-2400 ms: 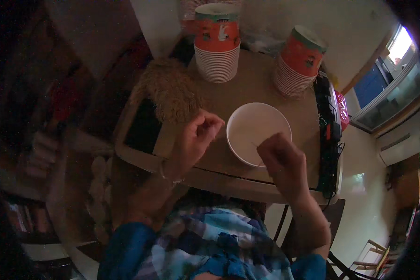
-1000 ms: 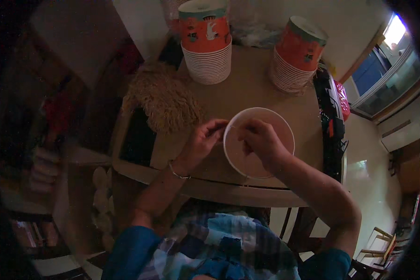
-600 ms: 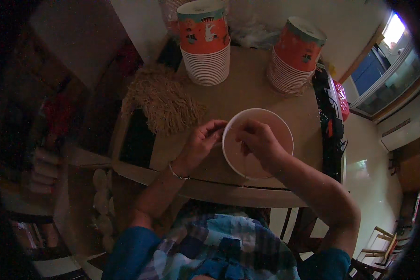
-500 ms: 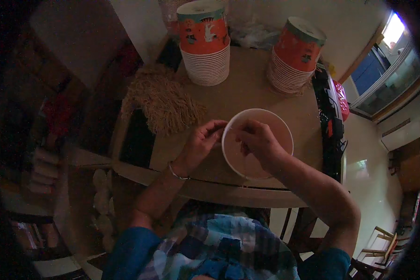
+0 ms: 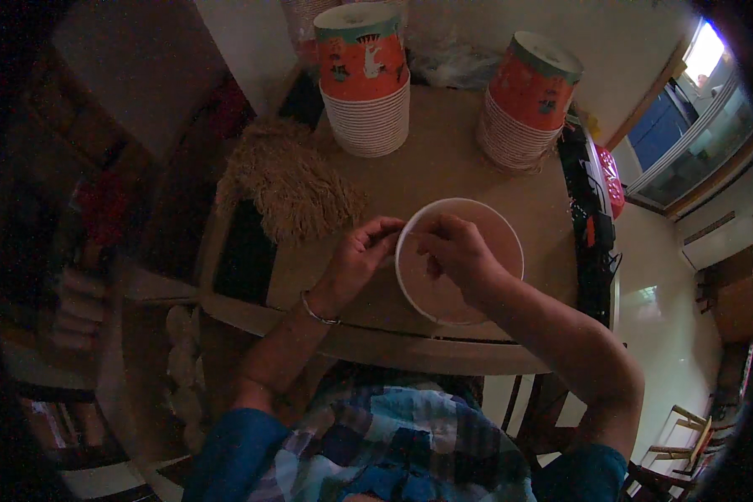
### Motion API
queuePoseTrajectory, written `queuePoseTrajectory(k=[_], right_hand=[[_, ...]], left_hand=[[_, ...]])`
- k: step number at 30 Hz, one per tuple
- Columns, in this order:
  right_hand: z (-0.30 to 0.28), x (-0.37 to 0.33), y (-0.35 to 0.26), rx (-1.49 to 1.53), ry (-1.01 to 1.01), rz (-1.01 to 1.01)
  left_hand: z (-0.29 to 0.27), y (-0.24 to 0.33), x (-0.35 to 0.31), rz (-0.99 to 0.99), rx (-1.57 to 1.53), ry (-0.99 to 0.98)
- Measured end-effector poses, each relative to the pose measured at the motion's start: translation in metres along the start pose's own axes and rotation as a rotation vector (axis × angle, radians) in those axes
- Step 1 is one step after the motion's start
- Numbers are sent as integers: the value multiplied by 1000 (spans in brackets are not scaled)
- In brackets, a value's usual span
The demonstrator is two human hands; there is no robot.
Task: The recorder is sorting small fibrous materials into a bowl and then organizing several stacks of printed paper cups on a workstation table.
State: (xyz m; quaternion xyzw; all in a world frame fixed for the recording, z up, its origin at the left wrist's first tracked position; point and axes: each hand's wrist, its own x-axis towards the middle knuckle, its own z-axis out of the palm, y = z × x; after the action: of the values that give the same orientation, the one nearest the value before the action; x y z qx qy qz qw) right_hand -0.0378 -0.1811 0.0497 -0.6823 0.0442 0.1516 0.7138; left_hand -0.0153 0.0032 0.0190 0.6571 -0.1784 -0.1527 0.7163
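A large white-rimmed paper bucket (image 5: 502,251) stands open side up near the table's front edge. My left hand (image 5: 360,255), with a bracelet at the wrist, is outside its left wall, thumb and fingers closed at the rim. What lies between those fingertips is hidden. Inside the bucket, close to the same spot of the rim, my right hand (image 5: 460,251) is closed in a pinch. A thin pale string (image 5: 415,233) seems to run from its fingertips to the rim. To the left lies a heap of tan strings (image 5: 293,184).
Two stacks of upside-down orange and green paper buckets stand toward the back, a left stack (image 5: 366,79) and a right stack (image 5: 531,100). Clear plastic wrap (image 5: 452,63) lies behind them. Dark gear with cables (image 5: 594,226) and a red object (image 5: 611,180) line the right edge.
Both hands stay at the bucket's left rim with barely any movement. My right fingers have shifted slightly toward the rim. The whole view has moved a little.
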Motion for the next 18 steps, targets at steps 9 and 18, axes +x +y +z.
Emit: queuePoseTrajectory(k=[9,18], right_hand=[[0,-1,-4,8,-23,-17],[-7,-15,-11,92,-64,-55]], left_hand=[[-3,-12,5,1,-35,45],[-5,-2,4,175,127,219]])
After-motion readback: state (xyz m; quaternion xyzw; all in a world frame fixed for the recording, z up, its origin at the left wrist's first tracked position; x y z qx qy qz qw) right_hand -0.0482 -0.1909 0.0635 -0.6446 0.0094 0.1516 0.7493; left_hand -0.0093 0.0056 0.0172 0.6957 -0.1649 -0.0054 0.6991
